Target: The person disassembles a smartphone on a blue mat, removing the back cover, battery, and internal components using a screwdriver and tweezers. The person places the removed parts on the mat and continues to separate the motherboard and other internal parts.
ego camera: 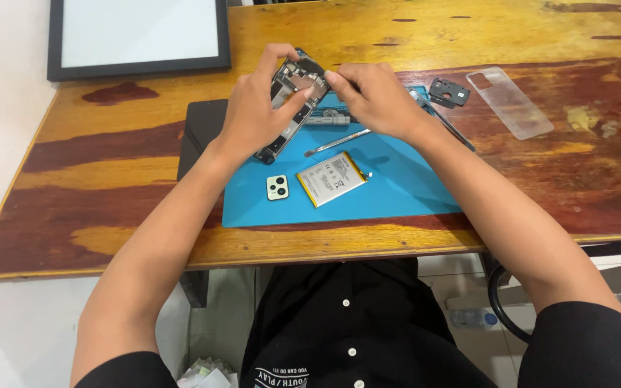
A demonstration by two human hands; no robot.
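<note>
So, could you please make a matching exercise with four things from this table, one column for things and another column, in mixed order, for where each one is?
Things:
1. opened phone
2. battery
3. clear phone case
4. framed white board

Places:
A. on the bare wood, to the right of the blue mat
B. at the far left corner of the table
C. held up between the left hand and right hand
D. flat on the blue mat, beside a small camera module

Pairs: 1-C, 2-D, 3-A, 4-B
</note>
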